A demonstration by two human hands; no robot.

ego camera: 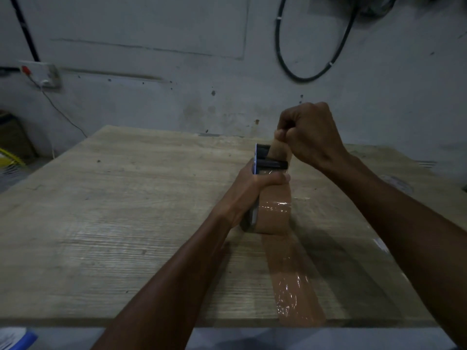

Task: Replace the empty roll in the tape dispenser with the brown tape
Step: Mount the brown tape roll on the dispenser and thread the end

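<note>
The tape dispenser (264, 160) stands on the wooden table (131, 210), right of centre, with the brown tape roll (275, 213) mounted in it. My left hand (252, 188) grips the dispenser and the top of the roll from the left. Above its toothed blade, my right hand (308, 132) is closed on the loose end of the brown tape (279, 147), which runs up from the black roller. No empty roll is visible.
A long strip of brown tape (293, 281) is stuck flat on the table from the roll to the near edge. A wall with a socket (41, 74) and a hanging black cable (316, 69) stands behind the table. A blue-white object (15, 338) lies at the bottom left.
</note>
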